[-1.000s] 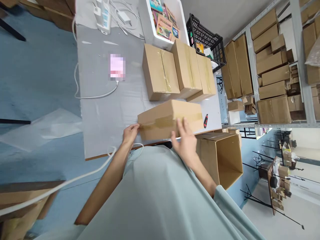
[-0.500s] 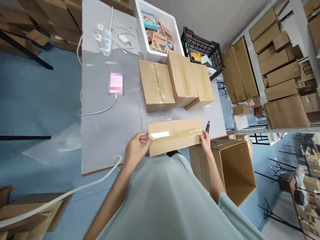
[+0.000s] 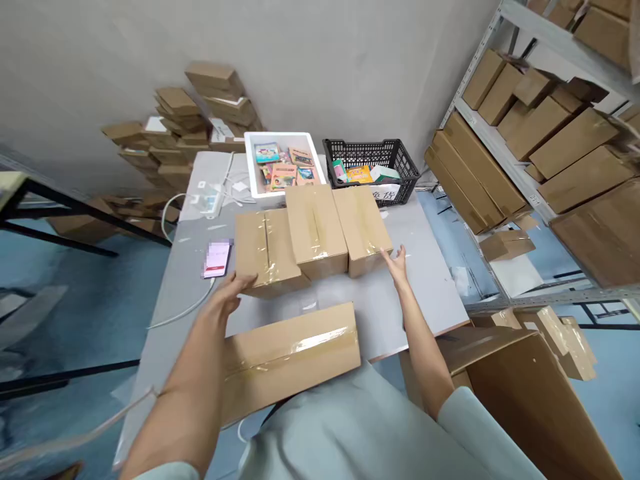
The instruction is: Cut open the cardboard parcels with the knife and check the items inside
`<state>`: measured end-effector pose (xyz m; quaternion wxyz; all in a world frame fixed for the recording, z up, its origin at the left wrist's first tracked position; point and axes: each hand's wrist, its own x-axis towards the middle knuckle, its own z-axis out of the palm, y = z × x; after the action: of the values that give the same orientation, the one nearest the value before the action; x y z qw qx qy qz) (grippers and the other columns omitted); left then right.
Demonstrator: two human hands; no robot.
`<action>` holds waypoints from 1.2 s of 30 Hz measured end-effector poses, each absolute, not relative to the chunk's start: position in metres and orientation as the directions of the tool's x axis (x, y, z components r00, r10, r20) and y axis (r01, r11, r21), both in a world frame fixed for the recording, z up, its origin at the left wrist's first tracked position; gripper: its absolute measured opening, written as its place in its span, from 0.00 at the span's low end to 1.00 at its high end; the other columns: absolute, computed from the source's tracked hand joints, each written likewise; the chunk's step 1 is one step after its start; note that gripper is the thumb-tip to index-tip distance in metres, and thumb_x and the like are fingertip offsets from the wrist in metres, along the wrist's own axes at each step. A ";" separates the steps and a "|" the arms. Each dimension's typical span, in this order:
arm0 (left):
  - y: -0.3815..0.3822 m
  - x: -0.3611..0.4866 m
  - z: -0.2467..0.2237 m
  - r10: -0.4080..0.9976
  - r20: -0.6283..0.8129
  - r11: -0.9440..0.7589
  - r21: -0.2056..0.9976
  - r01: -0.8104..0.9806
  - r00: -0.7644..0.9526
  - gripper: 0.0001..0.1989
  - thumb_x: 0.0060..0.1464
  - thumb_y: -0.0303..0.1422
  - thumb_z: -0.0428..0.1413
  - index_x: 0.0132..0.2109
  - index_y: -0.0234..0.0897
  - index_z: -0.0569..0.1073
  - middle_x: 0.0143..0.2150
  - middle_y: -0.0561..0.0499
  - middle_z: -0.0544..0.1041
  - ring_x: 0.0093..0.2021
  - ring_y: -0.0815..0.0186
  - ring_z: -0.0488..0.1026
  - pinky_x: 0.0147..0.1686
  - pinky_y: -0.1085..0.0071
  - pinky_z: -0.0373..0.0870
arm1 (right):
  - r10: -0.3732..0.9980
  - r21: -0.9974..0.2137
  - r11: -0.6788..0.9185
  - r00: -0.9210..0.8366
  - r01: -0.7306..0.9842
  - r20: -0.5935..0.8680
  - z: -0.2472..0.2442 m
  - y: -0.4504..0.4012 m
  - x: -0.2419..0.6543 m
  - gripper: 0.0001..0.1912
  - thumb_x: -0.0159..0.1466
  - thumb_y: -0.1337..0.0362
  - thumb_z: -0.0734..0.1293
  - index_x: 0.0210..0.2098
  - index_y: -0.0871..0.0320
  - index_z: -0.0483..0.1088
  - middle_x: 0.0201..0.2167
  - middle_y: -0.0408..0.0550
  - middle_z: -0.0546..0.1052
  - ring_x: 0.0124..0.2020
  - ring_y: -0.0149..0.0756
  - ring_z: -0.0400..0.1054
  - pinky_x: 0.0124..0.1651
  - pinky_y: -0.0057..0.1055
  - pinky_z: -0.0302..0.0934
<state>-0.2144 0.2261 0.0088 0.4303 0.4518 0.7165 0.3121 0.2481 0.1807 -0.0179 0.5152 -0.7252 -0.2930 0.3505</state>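
Note:
Three taped cardboard boxes stand side by side on the grey table: a left box (image 3: 250,243), a middle box (image 3: 315,227) and a right box (image 3: 357,217). My left hand (image 3: 231,293) is at the near left corner of the left box, its fingers stretched forward and partly hidden behind the hand. At the near right corner of the right box is my right hand (image 3: 397,267), open with fingers apart, a fingertip appearing to touch the cardboard. Between my arms and close to my body lies a long taped box (image 3: 295,353), held by neither hand; my left forearm covers its left end.
A white bin (image 3: 255,167) of booklets and a black crate (image 3: 407,170) stand at the table's back. A phone (image 3: 217,259) on a cable lies to the left. An open carton (image 3: 525,387) is at lower right, beside shelving (image 3: 530,190) with boxes.
Both hands have let go of the long box and moved forward to the outer sides of the three-box row. The view has tilted up, showing the wall and stacked cardboard behind the table.

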 end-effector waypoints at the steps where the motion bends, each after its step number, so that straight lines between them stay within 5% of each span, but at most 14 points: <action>1: 0.225 -0.211 0.013 0.905 -0.361 0.423 0.826 0.374 -0.226 0.40 0.37 0.64 0.73 0.48 0.43 0.72 0.42 0.45 0.83 0.66 0.32 0.76 0.66 0.30 0.71 | 0.806 -0.956 -0.288 0.552 0.048 -0.215 -0.020 0.194 0.253 0.63 0.55 0.37 0.81 0.78 0.63 0.60 0.75 0.70 0.72 0.76 0.56 0.69 0.78 0.53 0.64; 5: 0.214 -0.198 0.018 0.848 -0.447 0.525 0.783 0.333 -0.284 0.37 0.34 0.59 0.75 0.45 0.45 0.74 0.39 0.50 0.84 0.62 0.40 0.79 0.64 0.46 0.76 | 0.892 -0.983 -0.177 0.429 0.037 -0.145 -0.033 0.211 0.265 0.46 0.59 0.40 0.79 0.69 0.58 0.72 0.65 0.60 0.83 0.65 0.51 0.79 0.72 0.47 0.71; 12: 0.224 -0.141 0.005 0.856 -0.465 0.516 0.797 0.314 -0.226 0.35 0.38 0.50 0.76 0.50 0.40 0.77 0.46 0.46 0.87 0.57 0.49 0.83 0.60 0.60 0.80 | 0.899 -0.992 -0.097 0.434 0.083 -0.052 -0.045 0.199 0.340 0.42 0.62 0.38 0.75 0.65 0.60 0.73 0.62 0.64 0.84 0.62 0.52 0.80 0.69 0.47 0.73; 20: 0.265 -0.058 -0.001 0.894 -0.413 0.446 0.790 0.421 -0.172 0.38 0.44 0.46 0.77 0.58 0.34 0.79 0.53 0.37 0.87 0.58 0.45 0.84 0.59 0.57 0.82 | 0.859 -0.979 -0.146 0.510 0.142 -0.054 -0.040 0.208 0.438 0.46 0.60 0.32 0.74 0.63 0.61 0.74 0.61 0.65 0.84 0.61 0.52 0.80 0.67 0.47 0.73; 23: 0.268 -0.040 -0.006 0.900 -0.376 0.436 0.767 0.471 -0.221 0.36 0.50 0.43 0.73 0.62 0.29 0.77 0.59 0.28 0.85 0.62 0.37 0.83 0.64 0.48 0.80 | 0.848 -0.954 -0.234 0.520 0.189 -0.105 -0.047 0.206 0.449 0.45 0.65 0.29 0.68 0.62 0.62 0.76 0.63 0.67 0.83 0.64 0.53 0.78 0.66 0.46 0.73; 26: 0.252 -0.040 -0.013 0.906 -0.303 0.418 0.746 0.518 -0.295 0.41 0.55 0.43 0.69 0.70 0.25 0.73 0.72 0.22 0.75 0.76 0.30 0.70 0.76 0.39 0.66 | 0.820 -0.893 -0.365 0.544 0.262 -0.175 -0.068 0.182 0.441 0.48 0.68 0.29 0.63 0.68 0.65 0.73 0.68 0.71 0.78 0.67 0.55 0.76 0.66 0.46 0.72; 29: 0.212 -0.061 -0.016 0.936 -0.182 0.335 0.726 0.600 -0.302 0.44 0.63 0.47 0.63 0.78 0.27 0.66 0.83 0.26 0.63 0.86 0.37 0.53 0.84 0.42 0.49 | 0.770 -0.786 -0.515 0.588 0.343 -0.247 -0.099 0.129 0.417 0.54 0.65 0.31 0.69 0.74 0.68 0.65 0.71 0.77 0.74 0.68 0.61 0.74 0.71 0.51 0.69; 33: 0.141 -0.111 -0.007 0.973 0.000 0.187 0.591 0.785 -0.231 0.43 0.71 0.54 0.53 0.80 0.27 0.64 0.85 0.27 0.59 0.88 0.36 0.46 0.84 0.38 0.44 | 0.713 -0.614 -0.657 0.625 0.437 -0.317 -0.135 0.045 0.373 0.56 0.60 0.36 0.74 0.74 0.70 0.64 0.66 0.80 0.75 0.72 0.72 0.68 0.75 0.62 0.62; 36: 0.096 -0.153 0.002 0.962 0.025 0.221 0.519 0.825 -0.273 0.43 0.72 0.56 0.49 0.80 0.28 0.65 0.85 0.27 0.58 0.88 0.35 0.44 0.84 0.34 0.43 | 0.695 -0.527 -0.696 0.640 0.487 -0.327 -0.149 0.010 0.346 0.53 0.59 0.41 0.74 0.73 0.71 0.64 0.67 0.85 0.72 0.74 0.76 0.66 0.73 0.61 0.62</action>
<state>-0.1526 0.0961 0.0022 0.1531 0.5829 0.7663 0.2224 0.3462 0.0104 -0.1487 0.1997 -0.8832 -0.3347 0.2608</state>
